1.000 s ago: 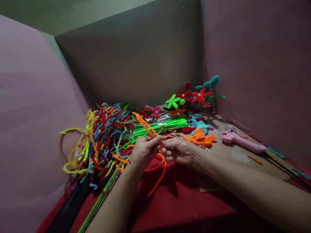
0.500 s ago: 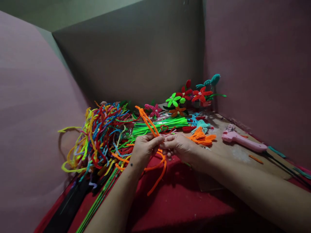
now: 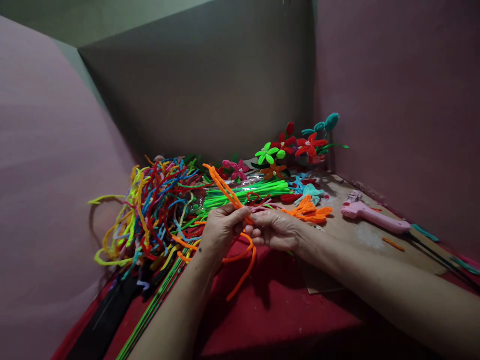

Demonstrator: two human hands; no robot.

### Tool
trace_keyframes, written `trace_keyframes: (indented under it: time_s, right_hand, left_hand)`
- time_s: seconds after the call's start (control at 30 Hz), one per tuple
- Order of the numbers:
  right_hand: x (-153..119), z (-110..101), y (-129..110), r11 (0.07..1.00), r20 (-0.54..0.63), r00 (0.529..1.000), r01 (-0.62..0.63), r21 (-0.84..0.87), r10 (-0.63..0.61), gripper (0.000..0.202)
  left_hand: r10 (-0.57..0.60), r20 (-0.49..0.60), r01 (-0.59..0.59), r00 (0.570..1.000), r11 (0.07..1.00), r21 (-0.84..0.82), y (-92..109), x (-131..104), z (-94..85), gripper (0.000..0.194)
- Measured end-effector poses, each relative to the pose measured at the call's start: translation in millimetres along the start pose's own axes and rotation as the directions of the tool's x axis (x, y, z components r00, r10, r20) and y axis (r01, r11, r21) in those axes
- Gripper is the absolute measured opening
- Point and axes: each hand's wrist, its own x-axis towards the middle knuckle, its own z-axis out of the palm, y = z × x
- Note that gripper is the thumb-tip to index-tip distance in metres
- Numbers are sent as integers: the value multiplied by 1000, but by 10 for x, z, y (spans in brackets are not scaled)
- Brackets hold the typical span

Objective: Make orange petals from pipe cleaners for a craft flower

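My left hand (image 3: 224, 226) pinches a bent orange pipe cleaner (image 3: 225, 187) between thumb and fingers. Its folded loop points up and away to the left, while loose orange ends curl below the hands. Close against it, my right hand (image 3: 277, 228) has its thumb and finger closed on the same pipe cleaner near the fold's base; the exact grip is partly hidden by the fingers. Just beyond the right hand lies a bunch of orange pipe-cleaner petals (image 3: 310, 212). Behind both hands are bright green pipe cleaners (image 3: 258, 192) in a clear wrapper.
A tangled heap of coloured pipe cleaners (image 3: 150, 210) fills the left side, with thin green stems (image 3: 153, 302) in front. Finished fuzzy flowers (image 3: 287, 145) stand at the back. On the board at right lies a pink glue gun (image 3: 377, 218). Red cloth (image 3: 292, 310) covers the table.
The orange loop has tipped slightly further left. My right hand has turned a little, its fingers now more curled beside the left hand. Surrounding things stay put.
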Motion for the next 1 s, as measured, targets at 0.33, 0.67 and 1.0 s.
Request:
trace_keyframes:
  time_s: [0.33, 0.67, 1.0]
  right_hand:
    - [13, 10, 11, 932, -82, 979, 148, -332, -185, 25]
    - [5, -38, 8, 989, 46, 999, 27, -147, -21, 11]
    - [-48, 61, 15, 998, 22, 998, -64, -11, 64, 3]
  left_hand:
    - [112, -86, -94, 990, 977, 192, 96, -81, 117, 22]
    - [90, 22, -91, 996, 994, 53, 43, -2, -41, 15]
    - [96, 74, -93, 993, 995, -45, 42, 6, -36, 14]
